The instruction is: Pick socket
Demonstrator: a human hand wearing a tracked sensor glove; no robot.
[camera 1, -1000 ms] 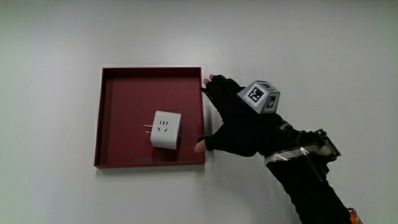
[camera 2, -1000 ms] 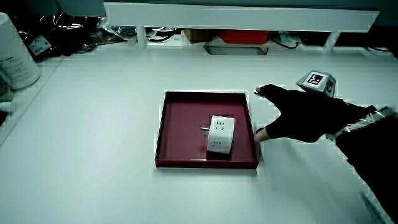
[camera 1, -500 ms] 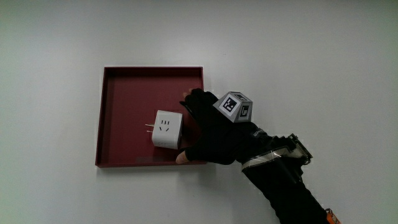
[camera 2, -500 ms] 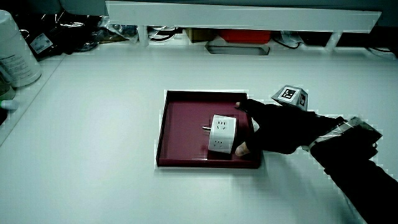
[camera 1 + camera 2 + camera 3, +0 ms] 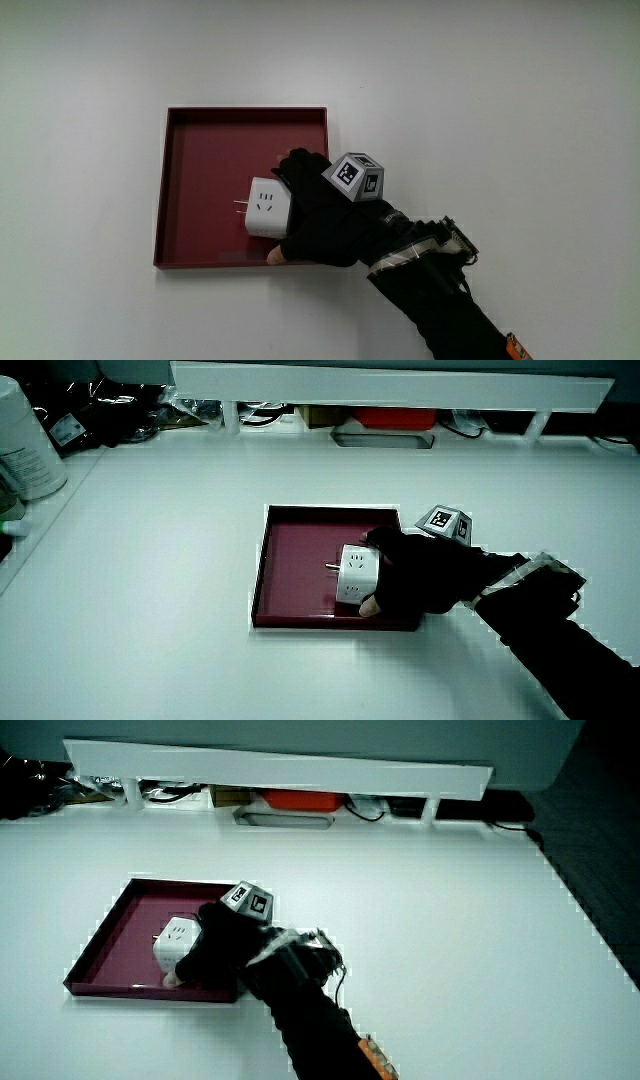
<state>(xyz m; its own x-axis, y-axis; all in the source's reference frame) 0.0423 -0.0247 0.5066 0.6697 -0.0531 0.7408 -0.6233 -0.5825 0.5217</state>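
A white socket with metal prongs lies in a dark red square tray. It appears in both side views: socket, tray, and socket, tray. The gloved hand reaches into the tray and lies against the socket's side away from the prongs. Its fingers curve past the socket's farther edge and its thumb lies by the nearer edge, without a closed grip. The patterned cube sits on the back of the hand. The forearm runs off toward the person.
A low white partition runs along the table's edge farthest from the person, with cables and a red object under it. A white bottle stands on a separate surface beside the table.
The hand has moved from the table beside the tray over the tray's rim to the socket, and its fingers now bracket it. The socket and tray have not moved.
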